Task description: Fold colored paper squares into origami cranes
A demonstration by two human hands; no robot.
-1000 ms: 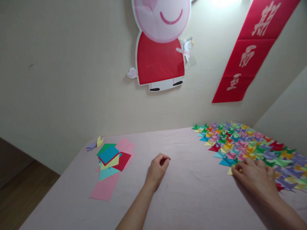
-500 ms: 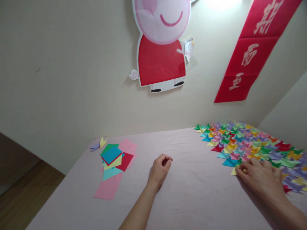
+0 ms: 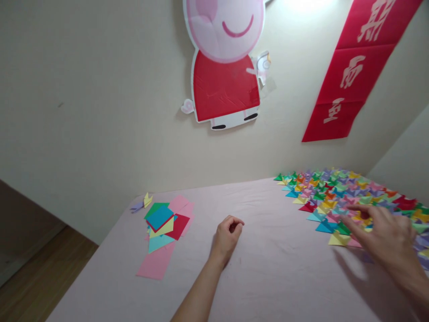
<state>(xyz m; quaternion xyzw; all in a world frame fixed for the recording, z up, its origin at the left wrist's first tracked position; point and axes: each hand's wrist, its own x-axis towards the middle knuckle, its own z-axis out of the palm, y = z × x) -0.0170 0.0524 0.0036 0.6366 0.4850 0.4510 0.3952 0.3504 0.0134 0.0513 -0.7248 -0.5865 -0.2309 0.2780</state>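
Observation:
My left hand [image 3: 228, 239] rests on the pink cloth, its fingers curled in and the thumb against the index finger; nothing shows in it. Over the front of the folded paper cranes [image 3: 330, 205] on the right hovers my right hand [image 3: 385, 230], thumb and index finger apart, holding nothing. A yellow paper crane [image 3: 338, 239] lies at the near left corner of these rows, just left of my right hand. The hand hides part of the rows behind it. To the left of my left hand lies a loose pile of coloured paper squares [image 3: 172, 226].
The pink cloth [image 3: 261, 268] covers the surface up to the wall. Two folded pieces, one yellow [image 3: 147, 200] and one purple [image 3: 137, 206], lie by the back left edge. A pig cutout [image 3: 226, 87] and a red banner [image 3: 351, 71] hang on the wall.
My right hand has let go of the yellow crane and lifted up and to the right, its fingers spreading. The left hand keeps its pose. The view has shifted slightly.

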